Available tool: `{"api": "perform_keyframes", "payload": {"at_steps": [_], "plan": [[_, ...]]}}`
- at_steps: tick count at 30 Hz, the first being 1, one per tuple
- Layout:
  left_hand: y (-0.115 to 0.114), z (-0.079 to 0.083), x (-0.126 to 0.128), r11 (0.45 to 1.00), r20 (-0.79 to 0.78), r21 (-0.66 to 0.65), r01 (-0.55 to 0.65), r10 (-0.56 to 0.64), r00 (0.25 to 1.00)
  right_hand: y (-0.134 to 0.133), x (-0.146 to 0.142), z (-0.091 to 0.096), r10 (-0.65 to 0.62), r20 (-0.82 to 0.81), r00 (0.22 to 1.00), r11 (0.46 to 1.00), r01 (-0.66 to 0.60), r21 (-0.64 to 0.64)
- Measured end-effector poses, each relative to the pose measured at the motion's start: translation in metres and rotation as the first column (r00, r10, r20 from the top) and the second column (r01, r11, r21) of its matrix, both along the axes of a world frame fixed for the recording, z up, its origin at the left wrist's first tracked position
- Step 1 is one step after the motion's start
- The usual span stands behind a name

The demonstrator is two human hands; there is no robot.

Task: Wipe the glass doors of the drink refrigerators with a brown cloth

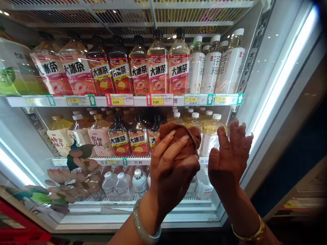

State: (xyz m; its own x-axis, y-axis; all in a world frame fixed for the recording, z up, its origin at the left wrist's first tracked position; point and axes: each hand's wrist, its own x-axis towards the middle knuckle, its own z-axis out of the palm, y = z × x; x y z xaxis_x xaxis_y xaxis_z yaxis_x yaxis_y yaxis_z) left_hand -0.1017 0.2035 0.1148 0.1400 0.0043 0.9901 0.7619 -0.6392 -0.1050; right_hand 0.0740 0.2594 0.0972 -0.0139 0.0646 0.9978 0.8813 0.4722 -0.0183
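Note:
My left hand (171, 166), with a pale bangle at the wrist, grips a folded brown cloth (176, 139) at the front of a lit drinks fridge. Its fingers curl over the cloth, which covers some bottles behind it. To the right, my right hand (228, 156) is raised with fingers apart and holds nothing; a gold-coloured bracelet circles that wrist. Reflections and a flower picture (76, 177) at lower left show a glass pane in front of the shelves. Whether either hand touches the glass, I cannot tell.
Bottled tea with red labels (157, 69) lines the upper shelf, above a price strip (138, 100). More tea bottles (119, 137) fill the middle shelf, and clear bottles (124, 185) stand below. A bright light strip (286, 64) runs down the right side. Red material (22, 221) shows at lower left.

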Motion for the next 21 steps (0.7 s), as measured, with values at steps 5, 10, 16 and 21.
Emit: {"api": "perform_keyframes", "payload": {"at_steps": [5, 10, 16, 21], "plan": [[-0.001, -0.009, 0.012, 0.999, -0.043, -0.033, 0.035, -0.037, 0.998, 0.002, 0.001, -0.001, -0.012, -0.002, 1.000, 1.000, 0.012, 0.010], [-0.001, -0.007, 0.009, 0.997, -0.101, -0.038, 0.072, -0.076, 0.992, 0.003, 0.001, -0.001, -0.006, 0.002, 1.000, 1.000, 0.006, 0.025], [0.000, 0.002, -0.005, 0.999, 0.031, 0.028, -0.037, 0.036, 0.999, -0.002, -0.001, 0.002, 0.011, -0.009, 1.000, 1.000, -0.011, -0.002], [0.000, -0.012, 0.013, 0.999, -0.060, -0.022, 0.048, -0.049, 0.997, 0.003, -0.001, 0.000, -0.005, -0.011, 1.000, 1.000, 0.005, 0.025]]}}
